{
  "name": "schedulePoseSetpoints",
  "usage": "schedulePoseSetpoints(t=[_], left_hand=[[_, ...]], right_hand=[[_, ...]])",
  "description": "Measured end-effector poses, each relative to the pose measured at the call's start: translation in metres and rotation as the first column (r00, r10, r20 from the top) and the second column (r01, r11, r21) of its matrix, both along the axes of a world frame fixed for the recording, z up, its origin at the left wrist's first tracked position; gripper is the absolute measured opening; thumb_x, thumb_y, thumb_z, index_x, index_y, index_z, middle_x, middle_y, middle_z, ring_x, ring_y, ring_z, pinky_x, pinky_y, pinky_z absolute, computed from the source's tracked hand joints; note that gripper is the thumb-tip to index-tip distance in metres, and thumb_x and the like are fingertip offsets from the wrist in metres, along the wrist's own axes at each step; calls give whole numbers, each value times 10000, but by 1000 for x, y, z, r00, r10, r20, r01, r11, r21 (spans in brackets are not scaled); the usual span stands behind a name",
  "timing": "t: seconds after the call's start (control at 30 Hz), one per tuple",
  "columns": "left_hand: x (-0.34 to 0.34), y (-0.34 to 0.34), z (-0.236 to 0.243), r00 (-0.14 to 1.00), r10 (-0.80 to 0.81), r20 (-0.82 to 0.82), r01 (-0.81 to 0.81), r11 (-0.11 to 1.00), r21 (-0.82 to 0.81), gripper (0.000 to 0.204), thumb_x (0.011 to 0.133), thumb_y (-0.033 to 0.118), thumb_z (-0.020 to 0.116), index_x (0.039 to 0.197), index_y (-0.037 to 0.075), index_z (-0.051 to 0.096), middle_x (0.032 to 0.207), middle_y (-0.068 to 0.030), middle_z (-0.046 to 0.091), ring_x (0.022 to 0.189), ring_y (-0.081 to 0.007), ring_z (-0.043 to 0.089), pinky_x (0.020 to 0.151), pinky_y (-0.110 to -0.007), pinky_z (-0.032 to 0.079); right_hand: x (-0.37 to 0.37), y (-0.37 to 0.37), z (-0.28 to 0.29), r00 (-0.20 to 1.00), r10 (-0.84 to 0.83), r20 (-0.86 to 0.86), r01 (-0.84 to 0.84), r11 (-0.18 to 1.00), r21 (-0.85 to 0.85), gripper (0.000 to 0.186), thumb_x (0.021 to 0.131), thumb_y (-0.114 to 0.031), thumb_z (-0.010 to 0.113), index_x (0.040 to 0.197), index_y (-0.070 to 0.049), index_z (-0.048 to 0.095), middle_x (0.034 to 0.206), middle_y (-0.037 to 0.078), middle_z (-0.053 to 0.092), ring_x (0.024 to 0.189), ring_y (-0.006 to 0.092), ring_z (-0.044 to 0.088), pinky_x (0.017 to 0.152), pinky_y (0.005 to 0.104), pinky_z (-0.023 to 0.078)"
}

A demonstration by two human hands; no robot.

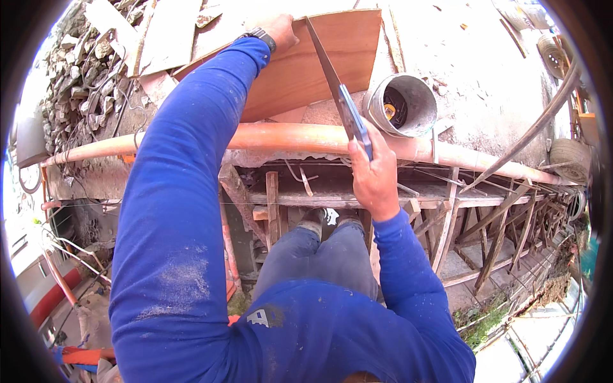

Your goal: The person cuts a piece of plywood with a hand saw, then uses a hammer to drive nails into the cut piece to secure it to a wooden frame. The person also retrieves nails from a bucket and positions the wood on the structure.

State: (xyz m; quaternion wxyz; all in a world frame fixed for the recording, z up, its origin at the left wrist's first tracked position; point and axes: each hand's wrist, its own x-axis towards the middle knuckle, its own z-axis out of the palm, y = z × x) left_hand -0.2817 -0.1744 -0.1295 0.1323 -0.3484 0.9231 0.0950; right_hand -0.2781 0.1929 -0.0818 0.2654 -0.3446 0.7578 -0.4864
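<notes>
My right hand (375,175) is wrapped round the blue-grey handle of a handsaw (329,70). The saw's long blade slants up and to the left across a brown plywood board (345,54), its tip near the board's far edge. At that edge, just left of the blade tip, my left hand (280,30) is closed on the board, some of its fingers hidden. Long blue sleeves cover both arms, and a dark watch (260,37) sits on the left wrist. The left forearm hides part of the board.
A grey bucket (423,99) with tools inside stands right of the board. An orange pipe (287,136) crosses in front of it. Below are wooden planks and props (495,246) around my feet. Broken stones (76,83) lie at the far left; a curved pole (533,131) leans at the right.
</notes>
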Motion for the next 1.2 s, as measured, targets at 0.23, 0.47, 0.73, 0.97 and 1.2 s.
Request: schedulePoseSetpoints(t=[0.23,0.47,0.73,0.97,1.2], left_hand=[[12,17,6,991,32,-129,-38,998,-49,459,959,419,715,1227,47,701,1182,-208,763,1127,-404,731,993,-510,569],[13,-36,-62,986,19,-168,-9,998,61,580,917,369,798,1370,39,648,1218,-180,766,1144,-382,732,1001,-504,562],[8,18,15,996,7,-93,-9,1000,-24,343,917,316,696,1112,47,779,1165,-212,774,1123,-381,739,982,-497,582],[6,28,13,988,33,-148,-27,999,43,496,913,365,756,1301,61,702,1248,-203,751,1172,-383,720,1017,-496,563],[1,16,4,1000,15,-22,-15,1000,-11,570,931,387,775,1404,92,656,1339,-180,725,1250,-390,688,1059,-507,541]], right_hand=[[-36,-54,-7,992,-38,-118,28,996,-85,377,1031,-206,641,1326,29,659,954,210,729,836,282,705,812,398,549],[-45,-131,-29,987,-36,-157,-12,956,-294,361,1023,-232,650,1269,32,666,827,203,691,718,296,665,740,418,537],[-8,1,12,986,-60,-159,60,998,-4,398,1055,-139,603,1404,52,620,1238,212,747,1110,281,733,993,393,540],[-65,-163,-35,970,-75,-231,25,977,-211,323,1022,-211,647,1227,36,682,827,217,704,753,327,694,744,415,541],[17,54,4,990,-98,101,102,994,-36,455,1057,-198,613,1431,60,610,1268,195,749,1151,233,714,1006,371,535]])
